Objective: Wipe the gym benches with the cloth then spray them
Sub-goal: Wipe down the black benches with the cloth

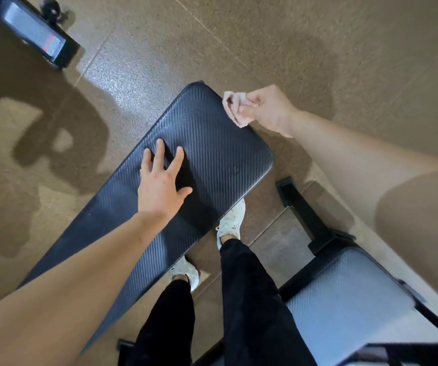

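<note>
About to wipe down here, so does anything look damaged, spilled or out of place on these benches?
Nothing stands out. The black bench shows no tear or spill, nor does the grey bench. The right hand holds the cloth at the black bench's edge.

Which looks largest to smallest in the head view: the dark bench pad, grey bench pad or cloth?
1. dark bench pad
2. grey bench pad, partly out of frame
3. cloth, bunched in the right hand

Brown speckled floor [291, 35] w/ seams — black equipment [35, 35] top-left.
</note>
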